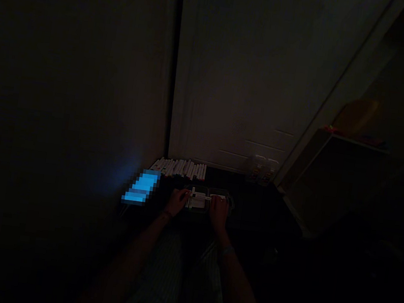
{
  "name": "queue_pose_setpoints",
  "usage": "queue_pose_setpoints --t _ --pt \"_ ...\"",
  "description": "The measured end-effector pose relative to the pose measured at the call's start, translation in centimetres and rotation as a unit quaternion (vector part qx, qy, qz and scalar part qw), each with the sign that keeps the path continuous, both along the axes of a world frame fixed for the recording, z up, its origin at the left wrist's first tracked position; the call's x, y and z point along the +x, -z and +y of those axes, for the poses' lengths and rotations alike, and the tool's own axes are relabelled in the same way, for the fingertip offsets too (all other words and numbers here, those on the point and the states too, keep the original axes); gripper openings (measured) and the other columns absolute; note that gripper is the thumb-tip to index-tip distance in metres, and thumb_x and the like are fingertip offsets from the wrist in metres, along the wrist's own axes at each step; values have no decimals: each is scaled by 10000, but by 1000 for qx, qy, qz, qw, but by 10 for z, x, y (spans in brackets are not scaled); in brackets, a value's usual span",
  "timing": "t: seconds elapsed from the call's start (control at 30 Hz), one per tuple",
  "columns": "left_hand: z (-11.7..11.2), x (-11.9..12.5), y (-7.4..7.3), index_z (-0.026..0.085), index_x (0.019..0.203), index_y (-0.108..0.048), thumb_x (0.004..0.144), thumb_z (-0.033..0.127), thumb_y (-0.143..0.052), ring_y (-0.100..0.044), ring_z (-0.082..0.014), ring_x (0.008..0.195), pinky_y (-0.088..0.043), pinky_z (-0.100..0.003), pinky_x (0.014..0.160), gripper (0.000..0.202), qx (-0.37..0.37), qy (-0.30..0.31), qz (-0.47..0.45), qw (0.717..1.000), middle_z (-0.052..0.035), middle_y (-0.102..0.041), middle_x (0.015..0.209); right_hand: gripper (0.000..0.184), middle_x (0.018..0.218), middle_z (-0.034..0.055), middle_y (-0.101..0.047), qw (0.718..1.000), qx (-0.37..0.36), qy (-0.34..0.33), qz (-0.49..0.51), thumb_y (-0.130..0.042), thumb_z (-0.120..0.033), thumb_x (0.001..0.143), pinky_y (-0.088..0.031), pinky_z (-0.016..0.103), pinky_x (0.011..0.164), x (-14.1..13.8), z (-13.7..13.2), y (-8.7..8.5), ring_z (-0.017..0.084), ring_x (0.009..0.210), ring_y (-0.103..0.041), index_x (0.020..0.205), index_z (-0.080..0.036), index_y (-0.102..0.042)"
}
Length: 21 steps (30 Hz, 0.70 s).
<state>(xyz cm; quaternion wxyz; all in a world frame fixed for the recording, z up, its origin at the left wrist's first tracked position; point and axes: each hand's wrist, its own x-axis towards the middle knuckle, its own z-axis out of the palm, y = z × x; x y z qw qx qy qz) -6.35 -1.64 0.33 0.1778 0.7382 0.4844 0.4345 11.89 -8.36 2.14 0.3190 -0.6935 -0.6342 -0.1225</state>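
The picture is very dark. A white marker [202,198] lies level between my two hands, with a dark band near its left end. My right hand [218,212] is closed around its right end. My left hand [177,201] pinches at the left end, though the fingertips are dim. Below the marker sits an open clear plastic case [199,211] with two compartments. White pieces, seemingly more markers, lie inside it; their detail is hard to make out.
A row of several white markers [185,169] lies along the wall behind the case. At left glows a blurred blue screen [141,187]. Two clear packages [262,170] stand at the back right. Farther right is a shelf unit [359,142] with an orange object [355,116] on top.
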Motion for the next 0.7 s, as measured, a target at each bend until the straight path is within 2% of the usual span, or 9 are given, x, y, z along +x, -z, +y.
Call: queue_pose_setpoints --t 0.33,0.7 --pt "1 0 2 201 902 -611 773 404 -427 -487 -173 859 -391 -302 817 303 6 1 -27 1000 -43 -555 835 323 847 63 -577 1000 3 -7 22 -241 -268 904 -295 246 707 0 1 2 152 799 -498 877 -176 -549" --pt "-4 0 -5 190 884 -618 759 403 -441 -493 -165 776 -408 -292 748 304 7 -11 -7 1000 -32 -532 733 322 892 62 -572 999 8 -23 37 -235 -264 902 -300 236 738 1 0 4 146 848 -492 929 -179 -545"
